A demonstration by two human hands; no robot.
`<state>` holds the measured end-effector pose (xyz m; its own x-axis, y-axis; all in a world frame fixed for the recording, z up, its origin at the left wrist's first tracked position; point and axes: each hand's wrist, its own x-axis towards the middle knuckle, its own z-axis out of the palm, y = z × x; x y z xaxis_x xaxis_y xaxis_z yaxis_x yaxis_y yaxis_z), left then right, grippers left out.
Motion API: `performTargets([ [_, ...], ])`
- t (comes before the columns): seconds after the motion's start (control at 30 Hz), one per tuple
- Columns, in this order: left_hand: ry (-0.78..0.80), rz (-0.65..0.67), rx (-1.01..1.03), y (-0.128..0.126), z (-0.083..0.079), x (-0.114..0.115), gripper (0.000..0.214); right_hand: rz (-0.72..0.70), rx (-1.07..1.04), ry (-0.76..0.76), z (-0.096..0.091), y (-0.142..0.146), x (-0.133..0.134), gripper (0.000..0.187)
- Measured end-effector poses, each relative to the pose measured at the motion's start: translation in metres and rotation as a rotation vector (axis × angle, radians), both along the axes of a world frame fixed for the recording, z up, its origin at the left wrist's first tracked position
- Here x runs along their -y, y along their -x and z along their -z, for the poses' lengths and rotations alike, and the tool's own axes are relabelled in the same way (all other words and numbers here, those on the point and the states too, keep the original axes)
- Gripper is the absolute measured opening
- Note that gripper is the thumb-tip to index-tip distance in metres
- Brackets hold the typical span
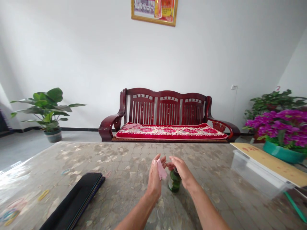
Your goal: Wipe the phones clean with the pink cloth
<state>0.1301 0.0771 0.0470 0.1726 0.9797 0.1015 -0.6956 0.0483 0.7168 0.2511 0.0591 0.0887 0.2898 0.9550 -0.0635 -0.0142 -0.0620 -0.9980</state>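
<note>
A small piece of pink cloth (162, 170) is pinched by my left hand (154, 180), the thumb pressing it against the fingers while one end hangs free. Just right of it, a short green glass bottle (175, 182) stands upright on the table. My right hand (182, 171) is beside the bottle's top, fingers stretched toward the left hand and apart. It covers part of the bottle's neck, and whether it touches the bottle I cannot tell.
A long black wallet-like case (74, 201) lies on the patterned tabletop (129, 195). Left of it are a yellow band (43, 195) and coloured bands (11, 215). At right, a clear plastic box (261, 175) sits under a tan folder (271, 164), beside purple flowers (285, 127). A wooden bench (168, 110) stands beyond.
</note>
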Motion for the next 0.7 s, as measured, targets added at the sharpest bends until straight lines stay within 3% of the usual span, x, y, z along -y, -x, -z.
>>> performTargets([
  [0.27,-0.006,0.007,-0.009,0.000,0.003,0.001,0.072,0.011,0.004,0.010,-0.001,0.000,0.002,0.051],
  [0.57,-0.010,0.005,0.005,-0.001,-0.002,0.004,0.070,0.006,0.023,-0.023,0.001,0.001,0.004,0.061],
  [0.7,-0.005,-0.031,0.016,0.007,-0.003,0.001,0.069,-0.126,-0.034,-0.077,-0.003,-0.010,0.016,0.074],
])
